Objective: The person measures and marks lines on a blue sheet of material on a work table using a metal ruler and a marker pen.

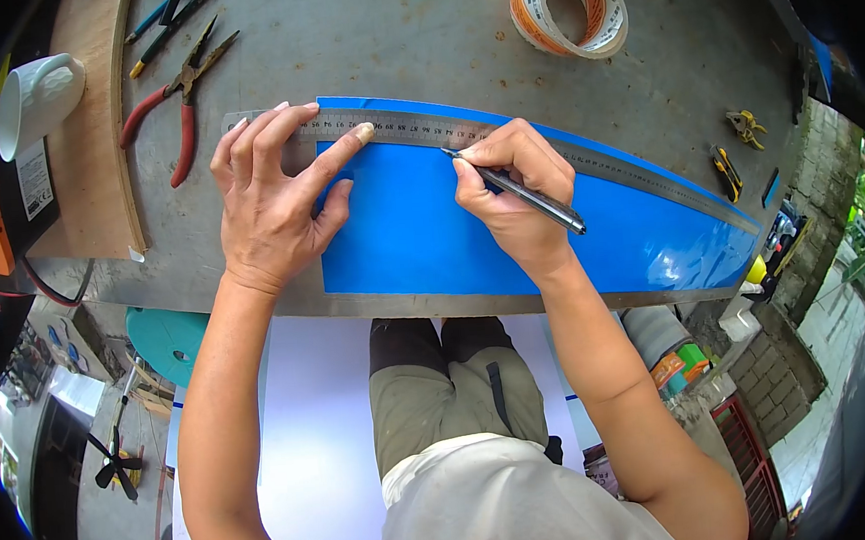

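One blue sheet (409, 216): it is lying on the tabletop (386, 32), partly under a steel ruler (423, 127).
Left hand (277, 196): its grip is resting spread, the index fingertip pressing on the ruler.
Right hand (509, 216): its grip is pinching a black pen (549, 208), whose tip is sitting by the ruler's near edge.
Ruler end: the left one is reaching past the sheet's left edge.
Pen tip: the step in hand seems to be marking along the ruler, though the tip is showing too small to tell whether a line is forming.
Ruler edge: the next move is probably calling for steady pressure there while the pen is following it.
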Tool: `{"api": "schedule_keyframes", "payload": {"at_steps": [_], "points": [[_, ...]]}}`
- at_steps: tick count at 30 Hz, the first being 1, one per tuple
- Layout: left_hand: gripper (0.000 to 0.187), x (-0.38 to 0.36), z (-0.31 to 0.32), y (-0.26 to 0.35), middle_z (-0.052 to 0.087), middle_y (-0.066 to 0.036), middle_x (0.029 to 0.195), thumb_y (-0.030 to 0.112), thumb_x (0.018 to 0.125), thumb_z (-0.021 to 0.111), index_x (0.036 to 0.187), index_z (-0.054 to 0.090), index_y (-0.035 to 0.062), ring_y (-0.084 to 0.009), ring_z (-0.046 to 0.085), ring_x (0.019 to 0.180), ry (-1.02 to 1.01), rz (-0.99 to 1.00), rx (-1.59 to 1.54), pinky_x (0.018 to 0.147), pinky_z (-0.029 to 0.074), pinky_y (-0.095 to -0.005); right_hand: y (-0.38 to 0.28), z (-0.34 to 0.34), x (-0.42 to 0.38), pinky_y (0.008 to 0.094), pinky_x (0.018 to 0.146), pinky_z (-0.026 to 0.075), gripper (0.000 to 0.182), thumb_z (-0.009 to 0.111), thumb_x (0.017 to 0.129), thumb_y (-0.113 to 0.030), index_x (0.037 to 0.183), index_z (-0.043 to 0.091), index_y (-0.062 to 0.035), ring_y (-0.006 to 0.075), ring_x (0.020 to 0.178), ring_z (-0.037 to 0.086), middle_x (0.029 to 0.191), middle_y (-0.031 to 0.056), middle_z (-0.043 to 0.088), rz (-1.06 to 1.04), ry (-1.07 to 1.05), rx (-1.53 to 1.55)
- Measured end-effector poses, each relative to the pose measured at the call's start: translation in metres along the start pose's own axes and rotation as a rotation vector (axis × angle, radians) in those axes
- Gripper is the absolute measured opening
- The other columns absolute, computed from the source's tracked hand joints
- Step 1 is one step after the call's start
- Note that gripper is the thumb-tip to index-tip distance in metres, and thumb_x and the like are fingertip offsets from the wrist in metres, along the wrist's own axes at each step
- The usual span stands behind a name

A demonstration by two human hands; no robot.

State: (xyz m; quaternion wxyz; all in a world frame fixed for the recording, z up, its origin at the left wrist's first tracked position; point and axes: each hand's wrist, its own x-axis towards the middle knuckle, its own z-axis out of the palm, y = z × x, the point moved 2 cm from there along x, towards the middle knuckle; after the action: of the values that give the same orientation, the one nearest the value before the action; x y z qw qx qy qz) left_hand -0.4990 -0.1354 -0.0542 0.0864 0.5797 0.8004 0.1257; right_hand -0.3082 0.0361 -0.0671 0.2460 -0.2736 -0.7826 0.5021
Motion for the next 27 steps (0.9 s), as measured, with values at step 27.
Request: {"api": "schedule_keyframes", "payload": {"at_steps": [27], "points": [[0.053, 0.0007, -0.0011, 0.0001, 0.053, 0.000, 0.146, 0.028, 0.083, 0.079, 0.135, 0.074, 0.0403, -0.0239, 0.045, 0.139, 0.012, 0.005, -0.005, 0.123, 0.027, -0.0466, -0.0066, 0.0023, 0.0026, 0.0294, 0.061, 0.055, 0.018, 0.082, 0.076, 0.005, 0.083, 0.068, -0.0016, 0.0191, 0.069, 0.069, 0.080, 0.0086, 0.069, -0.021, 0.033, -0.078]]}}
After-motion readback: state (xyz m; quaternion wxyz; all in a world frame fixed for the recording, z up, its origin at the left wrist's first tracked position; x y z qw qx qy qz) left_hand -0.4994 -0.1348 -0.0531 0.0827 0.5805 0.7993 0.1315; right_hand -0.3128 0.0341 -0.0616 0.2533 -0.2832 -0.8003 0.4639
